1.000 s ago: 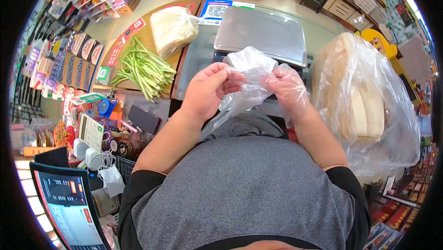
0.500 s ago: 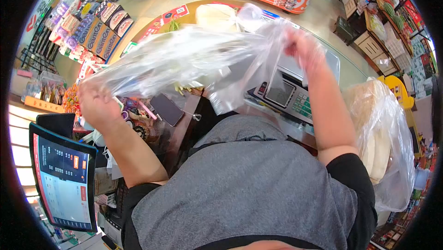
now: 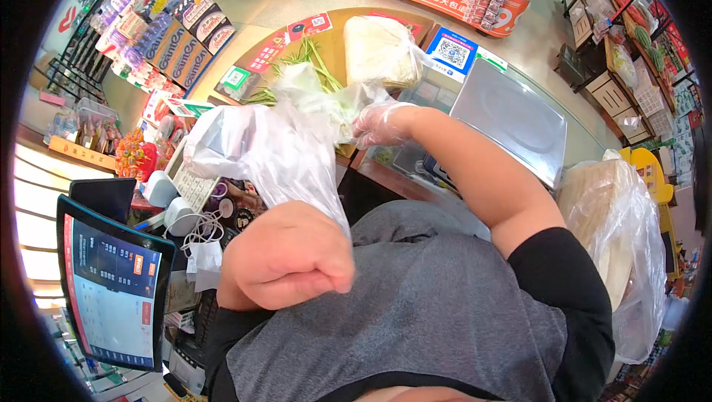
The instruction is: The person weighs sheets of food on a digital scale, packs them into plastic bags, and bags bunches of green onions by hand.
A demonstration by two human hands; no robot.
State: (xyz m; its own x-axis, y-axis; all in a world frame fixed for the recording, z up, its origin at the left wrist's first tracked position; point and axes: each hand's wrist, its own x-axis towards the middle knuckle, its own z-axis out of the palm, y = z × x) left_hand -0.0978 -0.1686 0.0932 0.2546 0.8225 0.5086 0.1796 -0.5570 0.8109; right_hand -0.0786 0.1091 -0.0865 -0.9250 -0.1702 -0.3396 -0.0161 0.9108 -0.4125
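Note:
A clear plastic bag hangs spread out in front of me, over the left part of the counter. My left hand is closed in a fist close to my chest, with the bag's lower edge at its fingers. My right hand, in a thin clear glove, grips the bag's right side. Behind the bag lie green stalks, partly covered by it. To their right sits a tied bag of pale sheets. The metal scale plate lies right of my right forearm.
A large clear bag of pale slabs stands at the right. At the lower left is a monitor, with white chargers and cables beside it. A blue QR code card lies behind the scale.
My right hand has come left and down from above the scale. My left hand has moved right and in toward my chest. The bag, stretched wide before, now hangs over the stalks.

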